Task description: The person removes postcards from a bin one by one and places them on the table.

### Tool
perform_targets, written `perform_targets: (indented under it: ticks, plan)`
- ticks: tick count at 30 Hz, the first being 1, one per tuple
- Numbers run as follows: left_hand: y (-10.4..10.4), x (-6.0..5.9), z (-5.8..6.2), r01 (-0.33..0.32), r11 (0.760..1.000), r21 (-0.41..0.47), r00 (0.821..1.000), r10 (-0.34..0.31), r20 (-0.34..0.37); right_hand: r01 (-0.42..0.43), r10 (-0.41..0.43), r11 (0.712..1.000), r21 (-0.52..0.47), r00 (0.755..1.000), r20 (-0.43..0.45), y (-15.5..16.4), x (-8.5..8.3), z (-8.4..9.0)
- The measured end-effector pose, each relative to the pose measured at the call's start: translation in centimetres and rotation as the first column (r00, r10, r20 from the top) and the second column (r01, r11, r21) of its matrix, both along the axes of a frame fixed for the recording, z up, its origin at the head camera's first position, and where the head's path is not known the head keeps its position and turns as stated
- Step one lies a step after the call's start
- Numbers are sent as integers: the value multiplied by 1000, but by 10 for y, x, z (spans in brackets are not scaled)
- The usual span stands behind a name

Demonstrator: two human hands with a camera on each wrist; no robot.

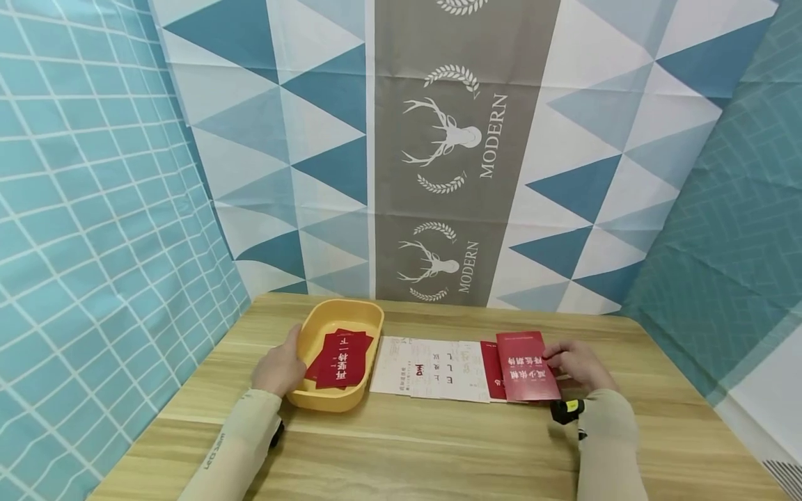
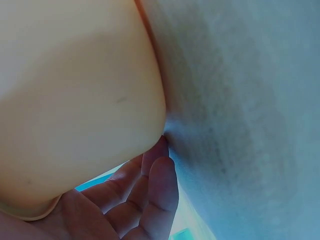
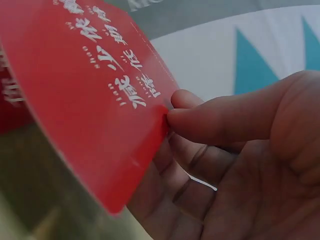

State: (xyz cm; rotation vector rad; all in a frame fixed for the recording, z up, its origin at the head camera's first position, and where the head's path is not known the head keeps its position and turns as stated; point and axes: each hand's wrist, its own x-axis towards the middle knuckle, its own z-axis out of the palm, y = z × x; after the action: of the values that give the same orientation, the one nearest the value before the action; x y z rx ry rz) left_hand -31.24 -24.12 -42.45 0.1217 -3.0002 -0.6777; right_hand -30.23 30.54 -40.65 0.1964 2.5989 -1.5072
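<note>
At the left, my left hand [image 1: 280,365] grips the side of a yellow plastic tray [image 1: 322,399]. Its fingers [image 2: 162,187] reach along the tray's outer wall in the left wrist view. Several red cards [image 1: 341,358] with white Chinese characters lie inside the tray. My right hand [image 1: 579,365] pinches the right edge of a red card [image 1: 523,344] between thumb and fingers, and in the right wrist view this card [image 3: 95,125] is tilted. It partly covers another red card [image 1: 491,358] at the right end of a row of overlapping white cards [image 1: 432,369].
The wooden table [image 1: 432,445] carries the tray and the card row. Behind it hangs a patterned cloth [image 1: 432,209] with deer heads, and a blue checked cloth [image 1: 94,209] covers the left side. A teal cloth [image 1: 702,209] hangs at the right.
</note>
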Motion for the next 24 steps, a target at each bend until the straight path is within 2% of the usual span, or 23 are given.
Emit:
perform_targets:
  ticks: [4, 7, 11, 24]
  plan:
    - [-1, -1, -1, 3, 1000, 0, 1000, -3, 0, -7, 8, 999, -50, 1000, 21, -3, -4, -11]
    - [0, -1, 0, 4, 1000, 0, 1000, -4, -4, 9, -6, 999, -49, 999, 44, -4, -6, -14]
    - [0, -1, 3, 12, 1000, 5, 1000, -11, -10, 28, -27, 1000, -8, 999, 44, -2, -7, -18]
    - [1, 0, 1, -2, 1000, -1, 1000, 2, 1, 92, -92, 996, 22, 996, 17, -5, -11, -30]
